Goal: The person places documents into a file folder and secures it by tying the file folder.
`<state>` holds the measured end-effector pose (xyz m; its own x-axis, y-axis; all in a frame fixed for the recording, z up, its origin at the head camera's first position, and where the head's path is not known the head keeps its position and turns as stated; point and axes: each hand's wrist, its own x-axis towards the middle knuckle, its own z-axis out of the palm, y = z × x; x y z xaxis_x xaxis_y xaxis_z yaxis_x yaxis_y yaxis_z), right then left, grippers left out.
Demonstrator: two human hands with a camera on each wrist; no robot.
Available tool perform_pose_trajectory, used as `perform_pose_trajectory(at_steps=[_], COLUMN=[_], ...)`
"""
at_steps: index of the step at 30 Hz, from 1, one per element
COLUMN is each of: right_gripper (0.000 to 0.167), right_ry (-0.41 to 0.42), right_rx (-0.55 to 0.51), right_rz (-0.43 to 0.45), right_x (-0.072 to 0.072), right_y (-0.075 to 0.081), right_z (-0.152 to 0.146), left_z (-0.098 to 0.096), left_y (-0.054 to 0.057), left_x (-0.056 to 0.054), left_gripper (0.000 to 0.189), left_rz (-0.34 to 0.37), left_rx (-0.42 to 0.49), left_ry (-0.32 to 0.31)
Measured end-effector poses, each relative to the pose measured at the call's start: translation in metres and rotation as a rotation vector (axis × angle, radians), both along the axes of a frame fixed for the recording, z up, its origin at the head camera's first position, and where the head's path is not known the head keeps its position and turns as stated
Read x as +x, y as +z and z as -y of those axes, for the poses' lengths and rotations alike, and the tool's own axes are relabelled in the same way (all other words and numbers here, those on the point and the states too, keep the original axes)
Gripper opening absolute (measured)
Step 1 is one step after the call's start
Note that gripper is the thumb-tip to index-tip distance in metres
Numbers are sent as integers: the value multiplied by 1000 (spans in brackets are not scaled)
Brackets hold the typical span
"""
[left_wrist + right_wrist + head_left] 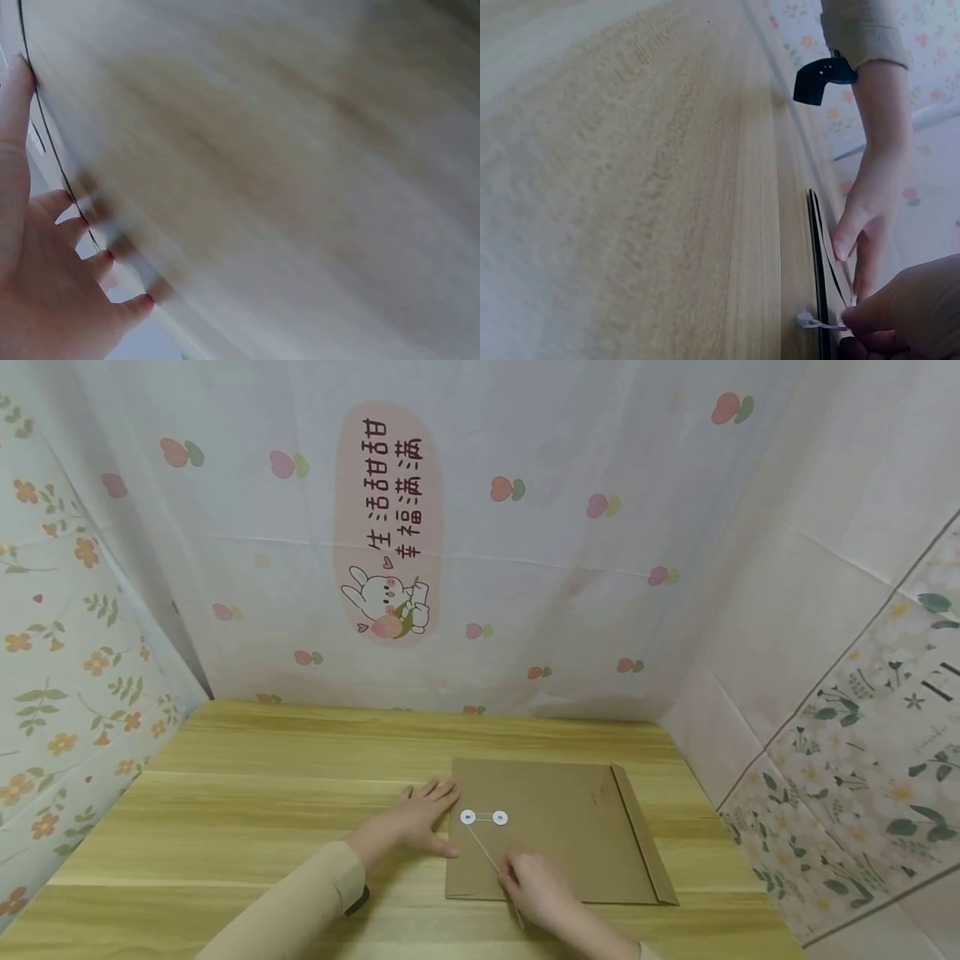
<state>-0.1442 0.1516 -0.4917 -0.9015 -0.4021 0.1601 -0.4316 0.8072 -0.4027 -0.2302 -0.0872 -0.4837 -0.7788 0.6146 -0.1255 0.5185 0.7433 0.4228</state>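
A brown kraft document envelope [570, 810] lies on the wooden table, flap side up. Two white round buttons [500, 818] sit near its left edge, and thin string runs between them. From the left button the string [482, 848] stretches down to my right hand [536, 885], which pinches it over the envelope's lower edge. A frayed string end [810, 321] sticks out past those fingers in the right wrist view. My left hand [420, 818] is spread at the envelope's left edge, its fingertips and thumb resting on it; the left wrist view shows the fingers [56, 202] extended along that edge.
The wooden table [262, 793] extends to the left of the envelope. Behind it hangs a printed curtain [570, 577], with floral cloth [67, 652] on the left and more patterned cloth [862, 760] on the right. A black strap [821, 79] is on the left wrist.
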Motion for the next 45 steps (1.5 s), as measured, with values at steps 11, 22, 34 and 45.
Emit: perform_pose_trajectory(at_steps=[11,22,34,45], right_gripper=[19,8,24,32], right_ry=[-20,-102,-235,-251], right_rx=[-307,-336,-113,-34], right_rz=[142,259,212,169], right_x=[-5,-26,-50,-98], right_y=[-1,1,9,1], right_z=[-10,-35,-48,-43], left_z=[-2,-3,-2,-2], left_y=[0,1,-2,4], left_x=[0,1,-1,3], left_gripper=[101,101,103,101], left_rz=[4,14,22,35], left_rx=[-16,-10,-13,-5], left_ry=[3,12,18,14])
